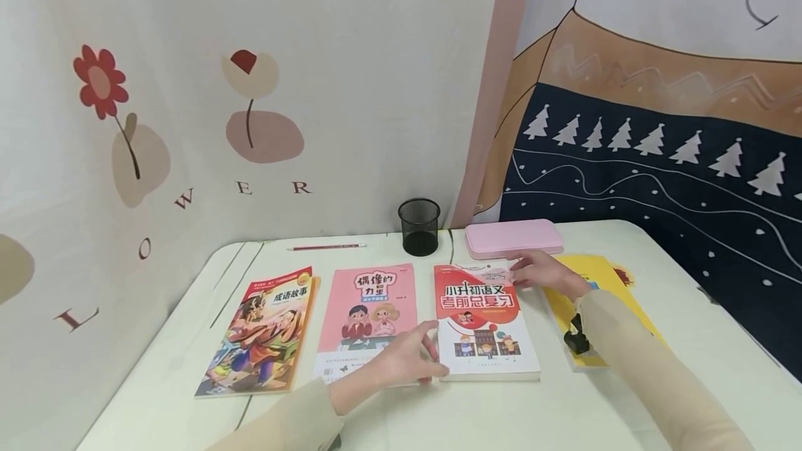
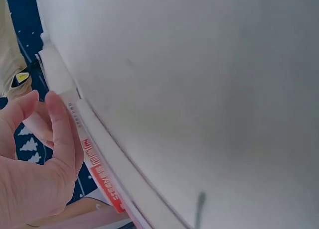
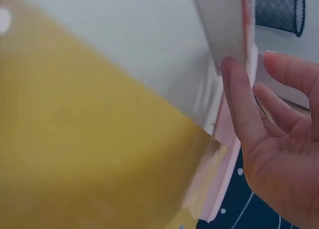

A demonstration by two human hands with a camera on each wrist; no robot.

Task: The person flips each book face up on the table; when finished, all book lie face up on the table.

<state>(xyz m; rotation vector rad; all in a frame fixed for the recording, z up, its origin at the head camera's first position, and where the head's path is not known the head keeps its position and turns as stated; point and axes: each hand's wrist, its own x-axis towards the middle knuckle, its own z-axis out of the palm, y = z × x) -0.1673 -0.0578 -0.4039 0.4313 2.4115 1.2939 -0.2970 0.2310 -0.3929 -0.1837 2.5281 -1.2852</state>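
Observation:
A thick red-and-white book (image 1: pixel 485 360) lies flat on the white table (image 1: pixel 476 420) between my hands. My left hand (image 1: pixel 404 359) is at its lower left edge, the wrist above the bottom of a pink book (image 1: pixel 370 291). In the left wrist view, the fingers (image 2: pixel 62 132) extend along the thick book's side. My right hand (image 1: pixel 546 274) is by the upper right corner, fairly straight fingers (image 3: pixel 244 107) against or very near its edge. Neither hand is curled round the book. Beneath the right forearm lies a yellow book (image 1: pixel 601 273), partly covered.
A colourful illustrated storybook (image 1: pixel 263 333) lies at the left. Along the back are a red pencil (image 1: pixel 328 247), a black mesh pen holder (image 1: pixel 420 228) and a pink pencil case (image 1: pixel 514 236). Printed curtains (image 1: pixel 376 89) hang behind the table.

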